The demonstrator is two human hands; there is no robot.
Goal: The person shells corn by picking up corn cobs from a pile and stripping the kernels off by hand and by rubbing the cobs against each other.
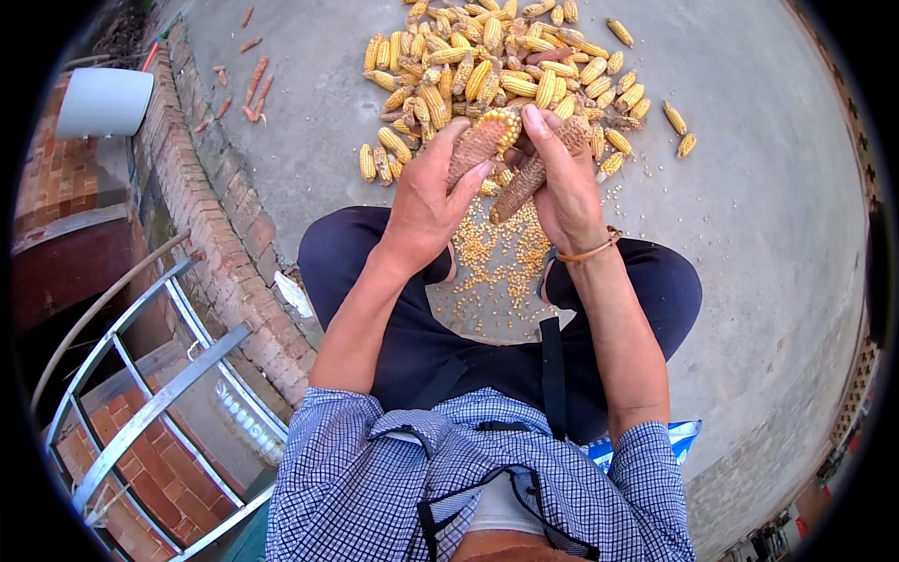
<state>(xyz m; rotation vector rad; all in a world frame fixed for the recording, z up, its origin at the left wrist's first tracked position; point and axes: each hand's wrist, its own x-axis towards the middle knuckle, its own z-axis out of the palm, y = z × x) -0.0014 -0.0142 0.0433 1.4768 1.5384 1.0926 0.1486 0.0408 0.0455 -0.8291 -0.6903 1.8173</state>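
My left hand [421, 201] is closed around a corn cob [479, 145]. Most of this cob's visible side is bare, with yellow kernels left along its upper right edge. My right hand [569, 192] grips a bare reddish-brown cob [524, 187], which lies slantwise under the fingers. The two hands are close together above my knees, and the cobs nearly meet; I cannot tell whether they touch. Loose kernels [501, 258] are scattered on the ground between my legs. Just beyond my hands lies a heap of yellow corn ears [459, 80].
Several bare cobs [257, 86] lie on the concrete ground [309, 56] at upper left. A low brick edging [211, 211] runs down the left side, beside a metal frame [154, 403] and a pale bucket-like object [105, 103]. A blue-and-white bag [684, 436] sits by my right elbow.
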